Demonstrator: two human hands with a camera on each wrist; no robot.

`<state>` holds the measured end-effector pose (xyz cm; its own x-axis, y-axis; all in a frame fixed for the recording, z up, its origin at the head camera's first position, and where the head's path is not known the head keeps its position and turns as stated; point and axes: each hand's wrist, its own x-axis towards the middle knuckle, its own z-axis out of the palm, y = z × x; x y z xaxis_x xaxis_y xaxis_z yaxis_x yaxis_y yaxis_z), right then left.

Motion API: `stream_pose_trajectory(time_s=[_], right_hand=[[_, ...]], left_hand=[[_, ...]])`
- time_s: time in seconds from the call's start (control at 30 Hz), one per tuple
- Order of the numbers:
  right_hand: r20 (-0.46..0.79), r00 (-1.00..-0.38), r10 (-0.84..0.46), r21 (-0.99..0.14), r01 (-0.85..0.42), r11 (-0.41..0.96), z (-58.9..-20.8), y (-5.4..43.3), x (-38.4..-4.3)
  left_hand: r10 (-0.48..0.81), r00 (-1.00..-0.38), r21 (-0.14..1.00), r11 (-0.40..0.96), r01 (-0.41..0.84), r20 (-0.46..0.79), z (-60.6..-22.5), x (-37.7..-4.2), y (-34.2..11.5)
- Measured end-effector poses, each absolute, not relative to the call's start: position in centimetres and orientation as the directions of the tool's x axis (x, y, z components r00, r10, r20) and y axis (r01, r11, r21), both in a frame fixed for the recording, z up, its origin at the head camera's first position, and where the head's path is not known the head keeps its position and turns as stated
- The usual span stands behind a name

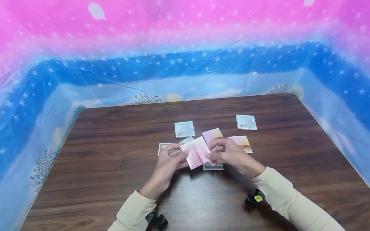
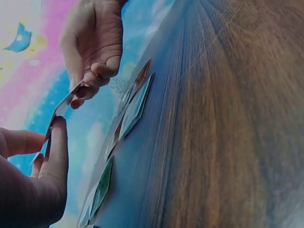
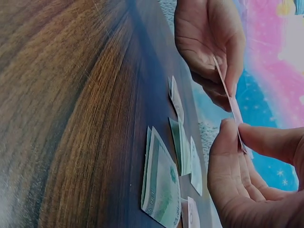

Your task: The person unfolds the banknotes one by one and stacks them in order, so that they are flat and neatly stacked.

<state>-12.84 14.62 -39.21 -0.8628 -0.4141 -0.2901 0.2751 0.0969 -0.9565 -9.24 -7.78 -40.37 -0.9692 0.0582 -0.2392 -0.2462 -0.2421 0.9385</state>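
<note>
A folded pink banknote [image 1: 196, 152] is held above the table between both hands. My left hand [image 1: 170, 160] pinches its left edge, thumb on the near face and fingers behind. At the opposite edge, my right hand [image 1: 233, 158] pinches it the same way. Seen from the left wrist, the banknote [image 2: 59, 108] is nearly edge-on and slightly bent. Below it on the table lies a folded green banknote [image 1: 213, 166], partly covered by the right hand in the head view. Just behind the held note lies a pink and yellow banknote [image 1: 212, 134].
Two folded notes marked 50, one on the left [image 1: 184, 129] and one on the right [image 1: 246, 122], lie farther back. A pink and yellow note [image 1: 242, 143] is right of the hands; a pale brown-edged note [image 1: 164, 147] is left. Patterned cloth [image 1: 185, 64] surrounds the wooden table [image 1: 110, 166].
</note>
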Motion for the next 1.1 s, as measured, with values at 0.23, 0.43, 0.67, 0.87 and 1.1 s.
stream_pose_trajectory(time_s=[0.23, 0.43, 0.67, 0.87, 1.1], right_hand=[[-0.269, -0.881, -0.389, -0.963, 0.260, 0.076, -39.1, 14.7, -12.9], [-0.228, -0.883, -0.409, -0.973, 0.197, 0.117, -39.1, 14.8, -13.0], [-0.216, -0.876, -0.430, -0.968, 0.133, 0.214, -38.6, 14.5, -13.1], [-0.247, -0.901, -0.358, -0.963, 0.188, 0.191, -38.7, 13.8, -13.1], [-0.175, -0.944, -0.278, -0.972, 0.121, 0.202, -39.0, 13.3, -12.6]], left_hand=[[0.125, -0.963, 0.927, -0.265, -0.265, -0.240, -40.0, -8.5, -7.9], [0.208, -0.947, 0.924, -0.245, -0.293, -0.245, -40.2, -8.1, -8.2], [0.212, -0.947, 0.940, -0.192, -0.282, -0.241, -40.5, -7.9, -8.3], [0.196, -0.947, 0.934, -0.205, -0.292, -0.253, -40.7, -7.6, -8.3], [0.121, -0.962, 0.924, -0.274, -0.268, -0.244, -40.6, -7.1, -8.2]])
